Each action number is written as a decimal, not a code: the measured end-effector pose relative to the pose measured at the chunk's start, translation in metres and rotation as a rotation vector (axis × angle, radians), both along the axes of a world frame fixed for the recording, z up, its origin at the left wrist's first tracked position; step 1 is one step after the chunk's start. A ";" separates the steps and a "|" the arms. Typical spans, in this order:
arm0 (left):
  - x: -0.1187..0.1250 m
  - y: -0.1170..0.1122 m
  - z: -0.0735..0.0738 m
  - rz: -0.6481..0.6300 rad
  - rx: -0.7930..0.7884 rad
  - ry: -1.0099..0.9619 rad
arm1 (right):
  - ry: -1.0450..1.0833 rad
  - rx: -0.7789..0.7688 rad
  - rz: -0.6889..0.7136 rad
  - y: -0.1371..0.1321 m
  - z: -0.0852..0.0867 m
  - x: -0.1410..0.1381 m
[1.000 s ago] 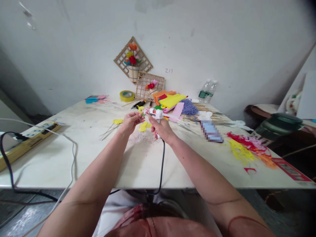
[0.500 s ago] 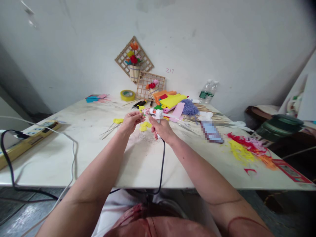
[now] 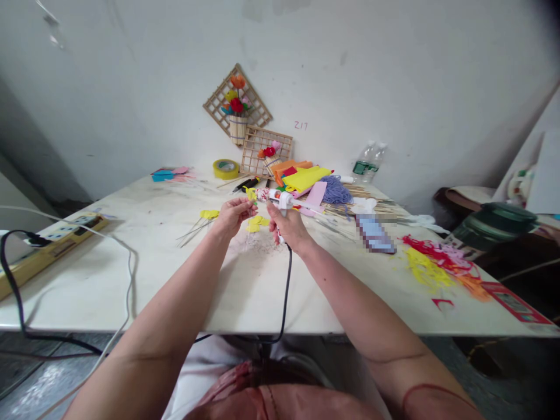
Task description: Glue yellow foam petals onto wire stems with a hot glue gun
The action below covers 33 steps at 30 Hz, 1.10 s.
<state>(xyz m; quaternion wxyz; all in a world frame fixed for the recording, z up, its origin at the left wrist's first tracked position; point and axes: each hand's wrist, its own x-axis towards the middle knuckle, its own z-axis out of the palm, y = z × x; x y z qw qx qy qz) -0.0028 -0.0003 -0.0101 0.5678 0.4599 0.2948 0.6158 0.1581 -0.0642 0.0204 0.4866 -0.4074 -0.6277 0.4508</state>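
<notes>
A: Entry one: your left hand (image 3: 231,214)?
B: Raised over the table (image 3: 153,280). Your thumb and fingertips are pinched narrow on a small yellow piece (image 3: 251,194).
A: Entry two: your right hand (image 3: 289,228)?
B: Closed in a fist around the grip of a white glue gun (image 3: 276,198). The nozzle points left, right up against the yellow piece. I cannot tell whether the two touch. A black cord (image 3: 286,286) drops from under your fist and over the near edge of the table.
A: Entry three: what lies below your hands?
B: Yellow cut-outs (image 3: 257,223) lie flat on the table. One more (image 3: 209,214) sits to the left, with thin wires (image 3: 192,232) beside it.
A: Entry four: the far side?
B: A roll of yellow tape (image 3: 226,169), a stack of coloured foam sheets (image 3: 304,178) and purple yarn (image 3: 335,189) just right of the stack. Two lattice panels with paper flowers (image 3: 238,108) lean on the wall.
A: Entry five: the edges?
B: A power strip (image 3: 56,242) lies at your far left. Red and yellow scraps (image 3: 431,262) lie at your right, well apart from both hands.
</notes>
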 end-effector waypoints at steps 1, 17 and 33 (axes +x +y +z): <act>0.000 0.000 0.000 -0.002 -0.001 -0.005 | 0.000 -0.001 0.000 0.000 0.000 0.000; -0.001 0.003 -0.002 0.003 0.021 -0.033 | -0.024 -0.011 -0.003 0.000 -0.002 -0.001; -0.003 0.006 -0.004 0.006 0.029 -0.055 | -0.009 -0.031 0.021 0.000 -0.004 -0.002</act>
